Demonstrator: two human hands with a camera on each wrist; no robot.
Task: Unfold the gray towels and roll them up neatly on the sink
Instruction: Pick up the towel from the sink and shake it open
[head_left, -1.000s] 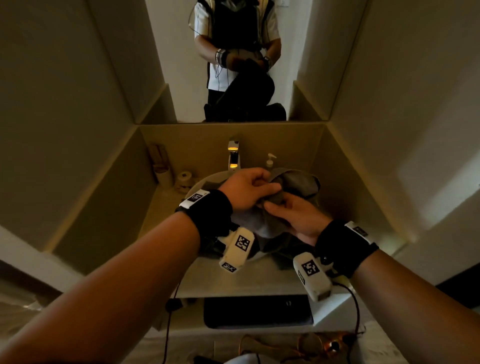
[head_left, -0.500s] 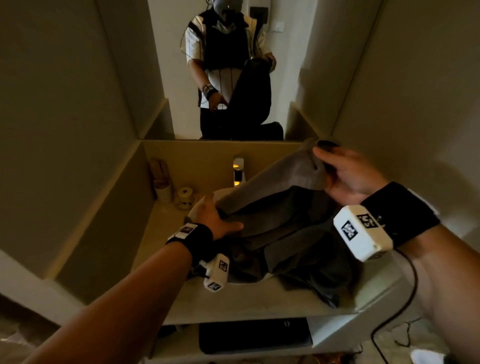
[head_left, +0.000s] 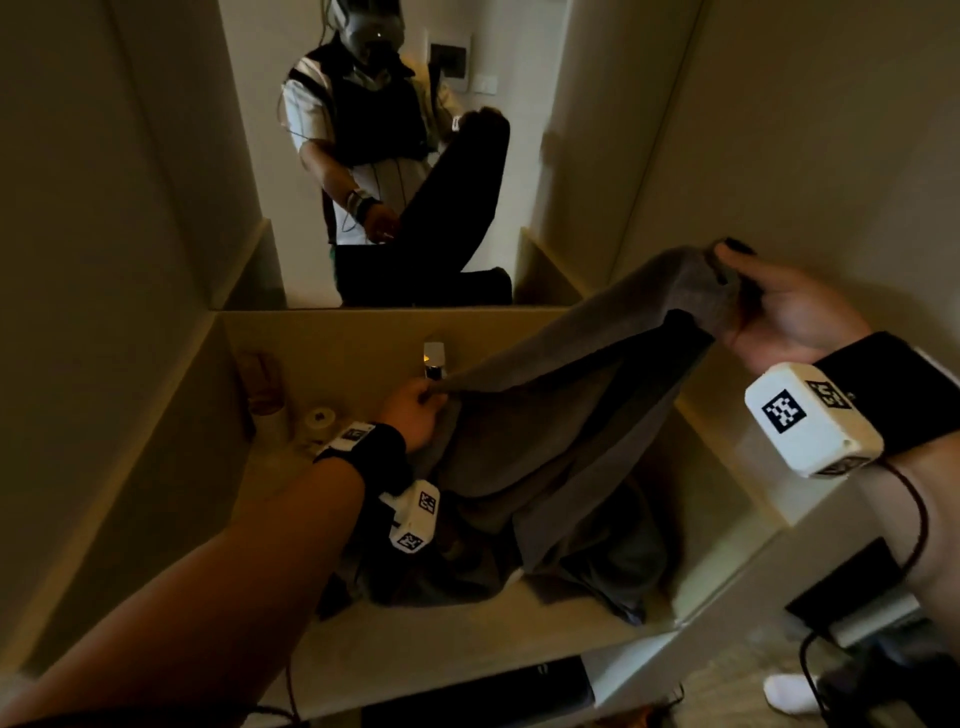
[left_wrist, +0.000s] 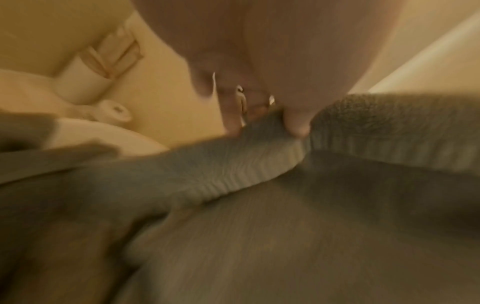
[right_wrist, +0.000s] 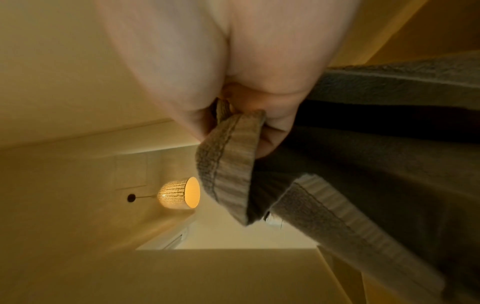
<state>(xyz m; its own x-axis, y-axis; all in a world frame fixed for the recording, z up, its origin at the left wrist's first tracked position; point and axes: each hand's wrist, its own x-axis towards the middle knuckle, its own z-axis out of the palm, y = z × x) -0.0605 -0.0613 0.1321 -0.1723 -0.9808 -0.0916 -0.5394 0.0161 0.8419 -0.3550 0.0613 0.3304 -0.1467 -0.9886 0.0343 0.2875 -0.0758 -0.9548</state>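
A gray towel hangs stretched between my two hands over the sink. My left hand pinches its lower left edge near the faucet; the left wrist view shows my left hand with thumb and fingers pinched on the ribbed hem of the gray towel. My right hand holds the other corner, raised high at the right; in the right wrist view, my right hand grips the folded corner of the gray towel. More gray towel cloth lies heaped in the basin, which it hides.
A faucet stands behind the towel. A cup with packets and small rolls sit at the back left of the counter. A mirror faces me. Walls close in on both sides.
My hands have parted: the right one rose up and to the right with a towel corner, the left stayed low by the faucet, and the towel has opened out between them.
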